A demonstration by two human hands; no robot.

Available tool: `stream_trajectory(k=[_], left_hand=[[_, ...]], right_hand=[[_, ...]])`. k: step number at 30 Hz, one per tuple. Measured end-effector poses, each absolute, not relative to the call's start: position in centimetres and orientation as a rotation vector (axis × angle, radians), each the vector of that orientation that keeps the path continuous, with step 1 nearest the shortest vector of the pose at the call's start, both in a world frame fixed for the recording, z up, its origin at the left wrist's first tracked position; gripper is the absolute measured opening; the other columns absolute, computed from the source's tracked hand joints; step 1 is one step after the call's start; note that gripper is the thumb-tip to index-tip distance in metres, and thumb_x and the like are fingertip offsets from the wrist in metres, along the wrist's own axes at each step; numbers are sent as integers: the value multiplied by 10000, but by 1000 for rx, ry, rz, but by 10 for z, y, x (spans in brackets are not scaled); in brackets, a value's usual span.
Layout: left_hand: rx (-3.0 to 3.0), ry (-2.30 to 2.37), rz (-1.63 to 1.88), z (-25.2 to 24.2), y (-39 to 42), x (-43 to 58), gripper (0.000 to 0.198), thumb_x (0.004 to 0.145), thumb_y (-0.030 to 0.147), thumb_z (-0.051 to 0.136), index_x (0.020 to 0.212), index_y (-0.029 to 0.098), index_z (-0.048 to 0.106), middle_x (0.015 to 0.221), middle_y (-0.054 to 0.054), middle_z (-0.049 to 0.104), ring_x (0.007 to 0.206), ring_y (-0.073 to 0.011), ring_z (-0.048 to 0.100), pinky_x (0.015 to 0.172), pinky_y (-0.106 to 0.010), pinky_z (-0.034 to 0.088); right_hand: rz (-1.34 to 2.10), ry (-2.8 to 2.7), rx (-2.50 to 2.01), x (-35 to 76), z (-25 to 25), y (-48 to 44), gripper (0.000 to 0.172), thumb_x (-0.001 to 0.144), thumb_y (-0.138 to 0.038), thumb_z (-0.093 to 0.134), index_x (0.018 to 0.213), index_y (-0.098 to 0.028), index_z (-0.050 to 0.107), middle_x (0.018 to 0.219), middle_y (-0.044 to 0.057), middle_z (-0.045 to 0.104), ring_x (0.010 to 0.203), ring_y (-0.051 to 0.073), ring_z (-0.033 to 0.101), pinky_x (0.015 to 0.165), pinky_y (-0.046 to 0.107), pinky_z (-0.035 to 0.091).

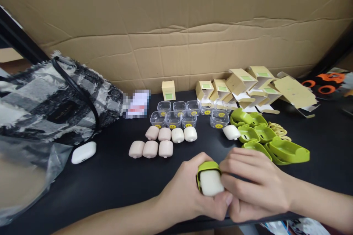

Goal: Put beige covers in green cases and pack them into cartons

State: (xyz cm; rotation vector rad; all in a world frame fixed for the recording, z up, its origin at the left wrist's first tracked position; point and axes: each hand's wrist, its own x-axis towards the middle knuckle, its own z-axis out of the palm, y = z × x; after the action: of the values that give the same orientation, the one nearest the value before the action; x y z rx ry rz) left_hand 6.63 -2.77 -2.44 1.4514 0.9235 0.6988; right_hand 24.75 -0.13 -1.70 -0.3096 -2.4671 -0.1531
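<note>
Both hands meet near the front edge of the black table (pixel 116 176). My left hand (pixel 187 191) is closed around a white earbud case (pixel 211 183) that sits partly inside a green silicone cover (pixel 208 166). My right hand (pixel 253 185) grips the same case and cover from the right, fingers curled over its edge. Just behind the hands lie several pink and white earbud cases (pixel 162 140) in two rows. One more white case (pixel 231 132) lies beside a pile of green covers (pixel 264 136).
Small clear plastic boxes (pixel 176 114) stand behind the cases, with tan cardboard boxes (pixel 242 80) further back right. A plaid bag (pixel 55 99), a plastic bag (pixel 24 176) and a white charging case (pixel 84 152) lie at left. A cardboard wall (pixel 176 25) closes the back.
</note>
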Motion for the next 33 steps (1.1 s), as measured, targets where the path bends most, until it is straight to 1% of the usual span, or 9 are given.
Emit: stream_trajectory(k=[5, 10, 13, 17, 20, 24, 27, 29, 33], left_hand=[[1394, 888, 719, -24, -27, 66, 304, 672, 235, 708, 813, 187, 444, 685, 60, 441, 620, -87, 354, 520, -200, 299], [1362, 912, 708, -21, -23, 66, 331, 694, 346, 719, 842, 185, 471, 723, 43, 453, 658, -106, 383, 572, -226, 324], [1318, 913, 677, -22, -23, 65, 417, 640, 367, 771, 886, 181, 490, 745, 40, 471, 665, -110, 393, 594, -238, 328], [1360, 944, 680, -24, -25, 62, 559, 550, 365, 841, 977, 186, 528, 855, 17, 505, 787, -151, 454, 685, -261, 366], [1388, 938, 730, -24, -27, 61, 663, 535, 315, 854, 1077, 206, 489, 989, -11, 522, 883, -176, 484, 726, -265, 390], [1312, 853, 657, -23, -29, 61, 541, 638, 223, 758, 1059, 198, 418, 799, 45, 446, 630, -82, 411, 525, -202, 329], [1189, 739, 708, -21, -28, 61, 422, 724, 262, 695, 1036, 190, 419, 782, 51, 419, 635, -70, 423, 551, -196, 353], [1137, 696, 710, -20, -27, 61, 450, 749, 358, 690, 1064, 186, 419, 769, 49, 447, 610, -67, 443, 541, -198, 368], [1099, 665, 632, -20, -28, 61, 649, 731, 507, 691, 1187, 186, 360, 718, 50, 504, 523, -64, 457, 492, -203, 372]], right_hand=[[-139, -2438, -350, 247, -16, -1, 178, 678, -136, 488, 834, -220, 499, 627, 21, 602, 467, 159, 508, 436, 291, 367], [6, -2431, -380, 251, -14, 5, 255, 716, -101, 483, 937, -230, 484, 687, 5, 622, 527, 138, 564, 472, 239, 416], [211, -2437, -436, 256, -12, 8, 341, 715, -123, 539, 1035, -227, 480, 823, 23, 649, 682, 143, 624, 596, 236, 487], [373, -2494, -465, 259, -9, 10, 605, 633, -219, 671, 1202, -197, 468, 1103, 90, 624, 1002, 211, 608, 848, 321, 495], [339, -2562, -437, 257, -10, 12, 577, 706, -248, 706, 1236, -208, 482, 1185, 95, 616, 1080, 203, 583, 897, 313, 479], [372, -2516, -461, 254, -10, 11, 464, 753, -198, 670, 1192, -226, 524, 1156, 76, 652, 1061, 190, 607, 901, 309, 484], [472, -2453, -502, 254, -10, 10, 512, 707, -149, 671, 1189, -225, 516, 1139, 70, 658, 1052, 187, 619, 893, 297, 497], [559, -2431, -523, 255, -10, 9, 526, 710, -142, 680, 1197, -226, 500, 1156, 75, 644, 1077, 189, 610, 906, 294, 499], [735, -2401, -527, 256, -10, 6, 533, 724, -138, 713, 1191, -245, 478, 1211, 87, 595, 1148, 199, 572, 939, 309, 492]])
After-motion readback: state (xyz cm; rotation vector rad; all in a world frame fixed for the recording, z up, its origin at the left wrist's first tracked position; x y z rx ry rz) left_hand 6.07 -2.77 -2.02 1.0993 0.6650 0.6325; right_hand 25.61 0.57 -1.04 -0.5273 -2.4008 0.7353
